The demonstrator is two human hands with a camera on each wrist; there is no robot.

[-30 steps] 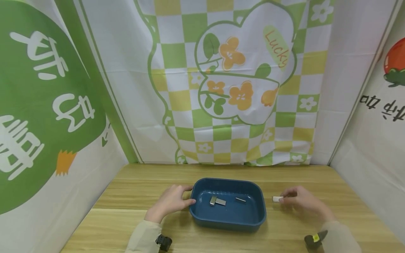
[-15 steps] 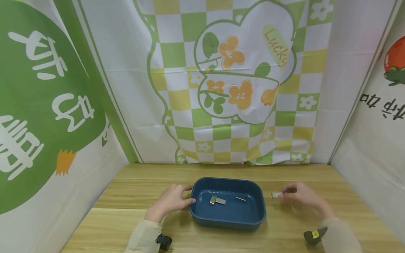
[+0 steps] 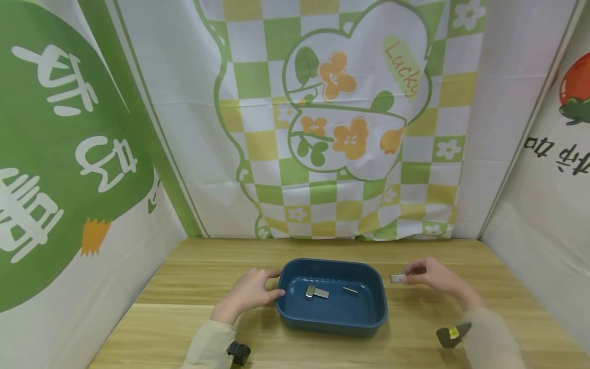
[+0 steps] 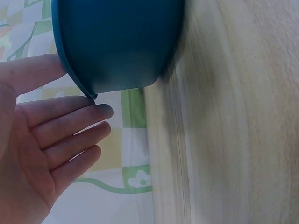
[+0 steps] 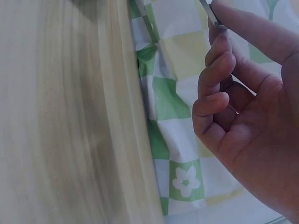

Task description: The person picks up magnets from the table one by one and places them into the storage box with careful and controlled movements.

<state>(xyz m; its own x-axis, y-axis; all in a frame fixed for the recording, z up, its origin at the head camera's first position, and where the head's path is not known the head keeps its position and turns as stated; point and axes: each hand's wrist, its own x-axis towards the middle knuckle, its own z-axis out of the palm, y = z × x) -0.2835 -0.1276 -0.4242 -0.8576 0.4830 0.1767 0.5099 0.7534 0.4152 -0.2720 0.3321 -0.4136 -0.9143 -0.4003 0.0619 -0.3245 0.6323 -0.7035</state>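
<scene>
A dark blue rectangular bin (image 3: 329,328) stands on the table. My left hand (image 3: 250,293) is at its left end, thumb and index finger touching the rim. In the left wrist view, the fingers (image 4: 77,123) are extended, with the last few reaching past the bin's corner. To the right of the bin, my right hand (image 3: 435,277) pinches a flat silver metal piece (image 3: 396,278) between thumb and fingers, raised over the table. Only a sliver of this piece (image 5: 208,11) shows in the right wrist view. Small silver pieces (image 3: 321,293) lie inside the bin, including a thin one (image 3: 350,290).
The bin rests on a wood-grain table (image 3: 207,266). Behind the table's far edge hangs a green, yellow and white checked curtain (image 3: 295,195). Printed cloth walls (image 3: 539,215) close in both sides. Each wrist wears a dark camera mount (image 3: 238,353).
My right hand has moved up in the view and slightly left toward the bin, carrying the flat silver metal piece. The left hand and the bin have stayed in place.
</scene>
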